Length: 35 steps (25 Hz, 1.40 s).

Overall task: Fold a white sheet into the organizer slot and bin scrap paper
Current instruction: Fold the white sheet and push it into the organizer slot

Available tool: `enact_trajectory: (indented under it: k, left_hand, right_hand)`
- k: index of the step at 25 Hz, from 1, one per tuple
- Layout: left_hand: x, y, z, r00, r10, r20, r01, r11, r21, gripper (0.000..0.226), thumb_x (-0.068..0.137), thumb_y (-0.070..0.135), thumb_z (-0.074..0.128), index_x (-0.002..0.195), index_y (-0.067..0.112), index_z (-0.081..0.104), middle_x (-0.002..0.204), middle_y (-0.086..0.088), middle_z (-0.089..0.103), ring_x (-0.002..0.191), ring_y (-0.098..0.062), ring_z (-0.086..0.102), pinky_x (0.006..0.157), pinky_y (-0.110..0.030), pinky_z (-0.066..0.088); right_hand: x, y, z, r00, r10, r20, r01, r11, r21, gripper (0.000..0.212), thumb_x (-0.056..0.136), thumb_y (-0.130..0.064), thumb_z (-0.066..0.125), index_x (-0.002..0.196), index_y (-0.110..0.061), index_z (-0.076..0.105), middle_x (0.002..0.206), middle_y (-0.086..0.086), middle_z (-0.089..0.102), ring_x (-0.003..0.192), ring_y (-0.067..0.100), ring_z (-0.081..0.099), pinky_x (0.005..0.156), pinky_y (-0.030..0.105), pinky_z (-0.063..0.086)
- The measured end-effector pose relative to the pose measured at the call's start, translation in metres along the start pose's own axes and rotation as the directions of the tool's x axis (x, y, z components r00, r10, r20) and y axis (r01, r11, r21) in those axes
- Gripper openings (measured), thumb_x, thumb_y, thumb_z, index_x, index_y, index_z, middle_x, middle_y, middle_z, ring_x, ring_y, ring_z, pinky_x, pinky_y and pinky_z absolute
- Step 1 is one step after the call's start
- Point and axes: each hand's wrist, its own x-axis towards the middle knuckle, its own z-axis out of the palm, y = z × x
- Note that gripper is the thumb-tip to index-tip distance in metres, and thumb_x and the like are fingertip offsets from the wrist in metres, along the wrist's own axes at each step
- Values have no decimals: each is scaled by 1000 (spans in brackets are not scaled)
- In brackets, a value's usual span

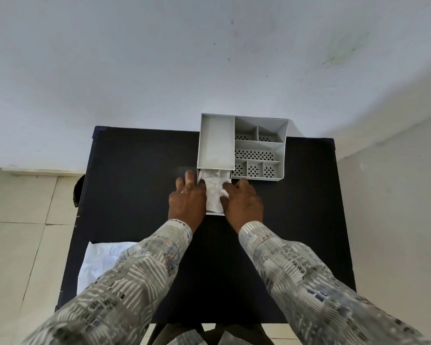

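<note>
A folded white sheet (pixel 214 192) lies in the pulled-out drawer slot at the front of the grey desk organizer (pixel 259 145), its far end under the organizer's tall left compartment. My left hand (pixel 187 197) rests on the sheet's left edge, fingers spread and pressing down. My right hand (pixel 243 199) holds the sheet's right edge, fingertips on the paper. A crumpled white scrap paper (pixel 102 260) lies at the table's near left corner, partly hidden by my left sleeve.
The black table (pixel 139 170) stands against a pale wall, the organizer at its far edge. A dark round object (pixel 78 190) sits just off the table's left side. Tiled floor lies to the left and right.
</note>
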Motion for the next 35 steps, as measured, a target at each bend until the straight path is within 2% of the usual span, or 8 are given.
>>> enact_trajectory:
  k: [4,7,10,14,18,21,24,35]
  left_hand:
    - [-1,4,-5,987,-73,144,100,977,-186,53,105,24,48,158,27,44,148,-19,44,114,-46,67,88,-50,58]
    - [-16,4,-9,996,-93,16,93,947,-308,52,106,36,46,158,28,46,149,-16,47,110,-45,68,84,-49,59]
    - [-42,6,-4,979,103,-173,-130,980,-151,64,91,42,61,151,22,54,149,-16,51,115,-38,61,79,-48,59]
    - [-38,3,16,931,349,-107,-337,935,115,64,78,28,74,138,9,66,139,-14,65,131,-43,57,104,-62,41]
    - [-17,-9,27,918,396,7,-388,897,213,51,86,24,72,136,14,71,130,-9,73,137,-37,58,118,-74,27]
    - [-16,-5,28,912,408,40,-407,891,201,57,103,27,53,158,12,47,158,-17,52,152,-40,39,124,-75,11]
    - [-22,-1,32,917,390,86,-398,874,279,69,111,33,39,169,11,11,176,-22,14,161,-49,7,124,-75,5]
    - [-19,6,22,921,359,148,-387,885,260,65,112,32,34,170,14,8,177,-22,7,162,-49,-1,123,-75,14]
  right_hand:
    - [0,1,-4,982,6,191,5,998,-57,52,104,-44,52,154,-33,47,134,12,54,119,36,63,95,45,54]
    - [-1,-5,-13,992,-23,123,34,996,-83,58,106,-46,42,162,-31,32,136,13,57,116,37,66,95,48,54]
    - [6,-11,-19,987,1,159,23,989,-147,66,106,-46,38,166,-29,17,138,18,61,119,41,66,98,53,50]
    - [32,-19,-27,891,136,433,-94,989,-118,71,104,-46,40,167,-38,8,149,22,55,134,43,58,106,54,46]
    - [19,-32,-45,942,113,315,-94,993,-74,59,102,-37,45,157,-20,35,144,18,58,131,39,58,103,49,51]
    - [-13,-50,-44,990,-116,86,129,977,-169,43,99,-29,49,139,-14,55,139,10,60,129,33,59,104,48,51]
    - [-3,-56,-25,915,-170,366,256,945,-202,66,105,-29,44,166,-32,20,174,11,25,159,33,28,126,65,21]
    - [26,-50,-22,850,-182,495,312,930,-195,90,104,-21,51,164,-50,-10,180,2,-4,165,35,0,119,83,7]
